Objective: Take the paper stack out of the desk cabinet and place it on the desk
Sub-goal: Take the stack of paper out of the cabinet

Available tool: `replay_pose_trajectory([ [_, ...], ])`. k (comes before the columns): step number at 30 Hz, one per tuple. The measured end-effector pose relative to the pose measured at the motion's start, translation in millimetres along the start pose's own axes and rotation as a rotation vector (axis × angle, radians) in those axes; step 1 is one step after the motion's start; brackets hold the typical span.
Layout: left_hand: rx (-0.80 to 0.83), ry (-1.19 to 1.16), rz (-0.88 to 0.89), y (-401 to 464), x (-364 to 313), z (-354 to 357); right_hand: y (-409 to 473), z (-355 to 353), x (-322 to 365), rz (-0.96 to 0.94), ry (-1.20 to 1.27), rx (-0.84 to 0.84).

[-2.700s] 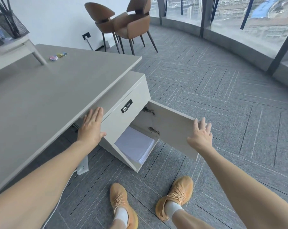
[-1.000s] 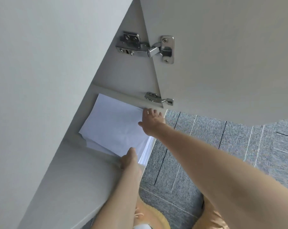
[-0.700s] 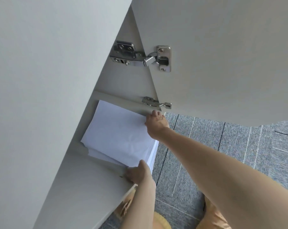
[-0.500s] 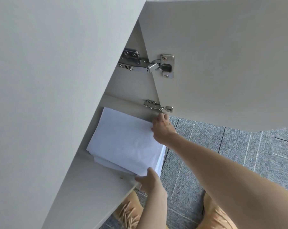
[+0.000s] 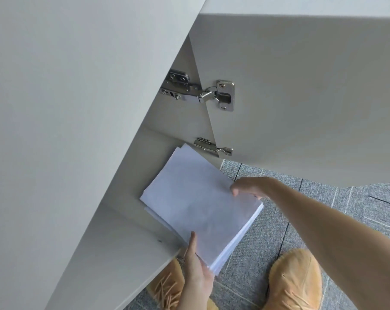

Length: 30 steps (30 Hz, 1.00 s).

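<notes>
Grey carpet (image 5: 268, 220) below; both hands, left (image 5: 197, 268) and right (image 5: 249, 186), grip the paper stack (image 5: 198, 204) half out of the cabinet (image 5: 127, 242).

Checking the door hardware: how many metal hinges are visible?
2: the upper hinge joins cabinet wall and open door; the lower hinge sits just above the paper stack.
</notes>
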<state>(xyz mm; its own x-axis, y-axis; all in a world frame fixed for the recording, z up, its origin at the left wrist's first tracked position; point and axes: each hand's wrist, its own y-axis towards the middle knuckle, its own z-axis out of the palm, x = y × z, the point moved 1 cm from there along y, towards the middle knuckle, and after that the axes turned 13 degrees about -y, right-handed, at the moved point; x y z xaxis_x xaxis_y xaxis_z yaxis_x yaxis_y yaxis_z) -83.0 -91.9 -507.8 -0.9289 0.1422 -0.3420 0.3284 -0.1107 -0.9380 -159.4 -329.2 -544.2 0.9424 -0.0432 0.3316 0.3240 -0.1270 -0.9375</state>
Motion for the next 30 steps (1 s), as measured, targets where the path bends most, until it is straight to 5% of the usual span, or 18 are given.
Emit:
replay_pose_trajectory([
  [3,0.142,-0.049,-0.074,7,-6,-7,5,5,-7,-0.053,0.008,-0.112],
  [7,0.088,0.140,-0.061,13,-12,-6,-1,14,3,-0.127,-0.171,-0.237],
  [13,-0.039,0.352,0.153,-20,-24,-5,-52,25,23,-0.123,-0.103,-0.284],
  [19,0.064,0.581,0.192,-142,-29,13,-195,34,7,-0.067,-0.017,-0.401],
  [30,0.377,0.465,0.250,-416,2,-22,-509,64,-44,-0.150,-0.023,-0.740],
])
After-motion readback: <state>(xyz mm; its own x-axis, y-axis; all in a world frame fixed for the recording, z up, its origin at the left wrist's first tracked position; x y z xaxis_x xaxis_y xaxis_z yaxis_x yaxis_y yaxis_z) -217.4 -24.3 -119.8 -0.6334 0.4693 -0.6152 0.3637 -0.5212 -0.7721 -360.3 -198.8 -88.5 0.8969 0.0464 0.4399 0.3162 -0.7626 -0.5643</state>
